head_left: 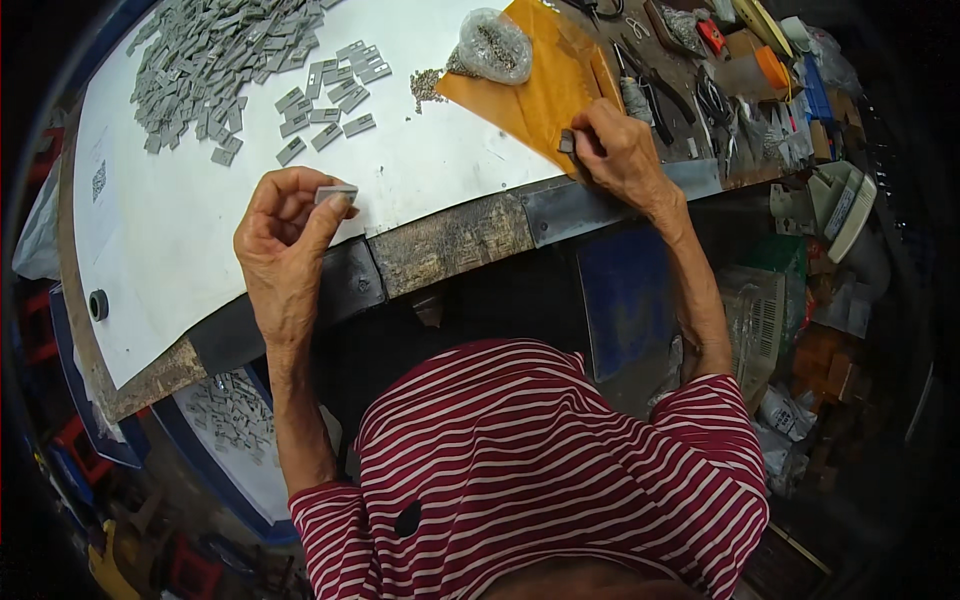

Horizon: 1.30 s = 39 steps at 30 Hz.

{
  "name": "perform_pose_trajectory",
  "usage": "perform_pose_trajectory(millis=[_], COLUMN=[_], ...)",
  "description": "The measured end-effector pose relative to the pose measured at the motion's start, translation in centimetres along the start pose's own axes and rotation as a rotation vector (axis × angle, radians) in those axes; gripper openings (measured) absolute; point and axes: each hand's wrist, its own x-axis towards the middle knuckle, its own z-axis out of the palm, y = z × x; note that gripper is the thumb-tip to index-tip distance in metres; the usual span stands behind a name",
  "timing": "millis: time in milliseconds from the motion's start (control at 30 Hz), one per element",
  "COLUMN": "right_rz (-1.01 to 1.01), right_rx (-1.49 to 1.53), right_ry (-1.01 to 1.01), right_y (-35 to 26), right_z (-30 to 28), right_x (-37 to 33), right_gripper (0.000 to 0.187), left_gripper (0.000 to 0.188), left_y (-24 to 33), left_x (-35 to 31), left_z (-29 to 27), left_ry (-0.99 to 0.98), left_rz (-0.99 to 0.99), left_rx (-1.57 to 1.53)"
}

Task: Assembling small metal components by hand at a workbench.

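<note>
My left hand [280, 245] is closed near the front edge of the white-covered bench. Between its thumb and fingers is a small grey rectangular plate [334, 190]. At the right, my right hand [625, 160] pinches a small dark grey piece [567, 142], partly hidden by the fingers, over the corner of an orange-yellow sheet [540, 100]. Beyond my left hand lie several loose grey plates [325, 116], with a large heap of them [200, 65] farther left. A clear plastic bag of tiny metal parts [497, 46] rests on the sheet. More tiny parts [424, 86] are spilled beside it.
Pliers [668, 98] and other hand tools crowd the bench's right end, near an orange-capped container [768, 68]. A black ring [98, 305] lies at the left. Below the bench, a blue-rimmed tray [205, 465] holds more grey plates. Metal strips cover parts of the worn wooden edge [460, 245].
</note>
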Motion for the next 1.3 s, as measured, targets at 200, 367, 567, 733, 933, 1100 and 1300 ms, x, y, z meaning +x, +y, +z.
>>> perform_pose_trajectory(millis=[200, 367, 567, 733, 933, 1100, 1300], right_rz=[0.633, 0.764, 0.681, 0.68, 0.701, 0.626, 0.567], right_rx=[0.758, 1.56, 1.844, 1.835, 1.811, 1.678, 1.615], right_ry=[0.044, -0.01, -0.199, -0.224, -0.232, -0.202, -0.214], right_y=[-1.6, -3.4, -6.7, -8.5, -9.7, -10.8, -11.5], right_z=[-1.4, -0.2, 2.2, 3.8, 4.8, 5.0, 5.0], right_x=[0.9, 2.5, 5.3, 6.8, 7.3, 7.3, 7.7], right_gripper=[0.011, 0.008, 0.01, 0.008, 0.01, 0.015, 0.016], left_gripper=[0.011, 0.009, 0.012, 0.011, 0.013, 0.014, 0.015], left_y=[-0.4, -0.3, -0.7, -1.1, -2.0, -2.3, -2.4], left_x=[0.1, 0.5, 0.5, 0.6, 0.7, 0.8, 0.8], left_z=[0.5, 0.9, 1.0, 0.7, 0.1, -0.1, -0.2], left_ry=[-0.022, -0.015, -0.034, -0.05, -0.049, -0.074, -0.073], left_rz=[-0.007, -0.028, -0.085, -0.059, -0.087, -0.075, -0.082], left_rx=[-0.002, -0.033, -0.101, -0.033, -0.056, -0.08, -0.07])
